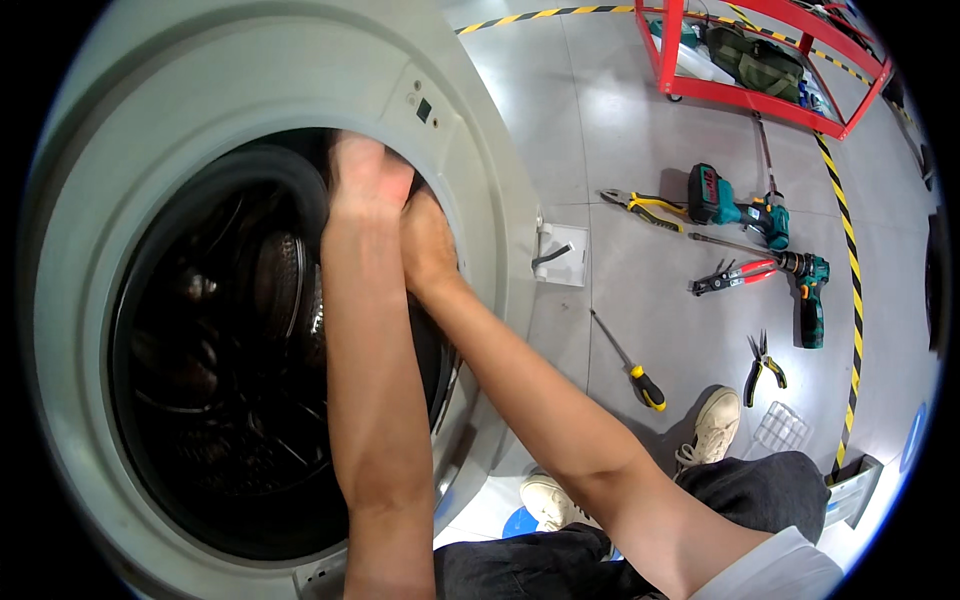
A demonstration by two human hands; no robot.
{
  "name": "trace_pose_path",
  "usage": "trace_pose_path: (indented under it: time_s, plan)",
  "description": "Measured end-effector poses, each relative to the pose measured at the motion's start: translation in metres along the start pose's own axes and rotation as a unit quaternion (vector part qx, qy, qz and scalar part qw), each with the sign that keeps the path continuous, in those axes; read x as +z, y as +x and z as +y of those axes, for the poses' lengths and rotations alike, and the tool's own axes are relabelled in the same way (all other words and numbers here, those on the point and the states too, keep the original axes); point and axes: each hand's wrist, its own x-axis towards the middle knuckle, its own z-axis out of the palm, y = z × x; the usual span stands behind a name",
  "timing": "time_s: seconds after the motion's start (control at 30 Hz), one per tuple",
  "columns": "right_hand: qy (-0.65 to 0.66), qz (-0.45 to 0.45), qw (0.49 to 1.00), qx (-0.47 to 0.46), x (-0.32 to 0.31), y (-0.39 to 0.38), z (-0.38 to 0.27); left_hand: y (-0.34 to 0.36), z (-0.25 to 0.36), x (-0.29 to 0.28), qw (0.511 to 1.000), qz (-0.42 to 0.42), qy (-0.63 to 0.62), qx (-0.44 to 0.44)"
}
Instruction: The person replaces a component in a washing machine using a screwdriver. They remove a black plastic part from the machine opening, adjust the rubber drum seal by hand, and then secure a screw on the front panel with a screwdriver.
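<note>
Both of my arms reach to the upper right of the round door opening of a pale grey front-loading washing machine (pixel 78 330). My left hand (pixel 368 175) is at the top of the opening, between the black rubber door seal (pixel 268 163) and the front panel's inner edge; its fingers are blurred and hidden. Just below and to the right, my right hand (pixel 428 238) bends in behind the rim, and its fingers are out of sight too. The seal hangs away from the panel edge near my hands. Inside, the dark metal drum (pixel 285 275) shows.
On the tiled floor to the right lie combination pliers (pixel 645 207), two teal cordless drills (pixel 738 208) (pixel 812 300), red-handled pliers (pixel 735 277), a screwdriver (pixel 640 375), needle-nose pliers (pixel 763 370) and a clear plastic case (pixel 780 428). A red cart (pixel 745 95) stands beyond.
</note>
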Motion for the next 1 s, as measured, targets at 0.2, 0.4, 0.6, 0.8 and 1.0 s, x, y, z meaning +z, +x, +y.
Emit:
trace_pose_path:
  time_s: [0.2, 0.4, 0.6, 0.8, 1.0]
  plan:
    - [-0.008, -0.01, 1.0, 0.013, 0.002, -0.002, 0.001, -0.001, 0.002, 0.003, 1.0, 0.026, -0.014, 0.002]
    - [-0.003, -0.11, 0.989, 0.101, -0.012, -0.004, -0.011, -0.005, -0.004, 0.004, 0.999, 0.041, -0.019, 0.003]
    - [0.009, -0.083, 0.994, 0.075, -0.022, -0.004, 0.012, 0.002, -0.022, 0.004, 0.999, 0.035, -0.014, -0.007]
    - [0.045, -0.132, 0.986, 0.092, -0.012, -0.007, -0.006, 0.001, 0.002, -0.002, 0.999, 0.033, 0.022, 0.037]
    - [0.025, -0.099, 0.991, 0.089, -0.008, -0.011, -0.005, 0.003, 0.005, 0.0, 0.999, 0.036, 0.007, 0.021]
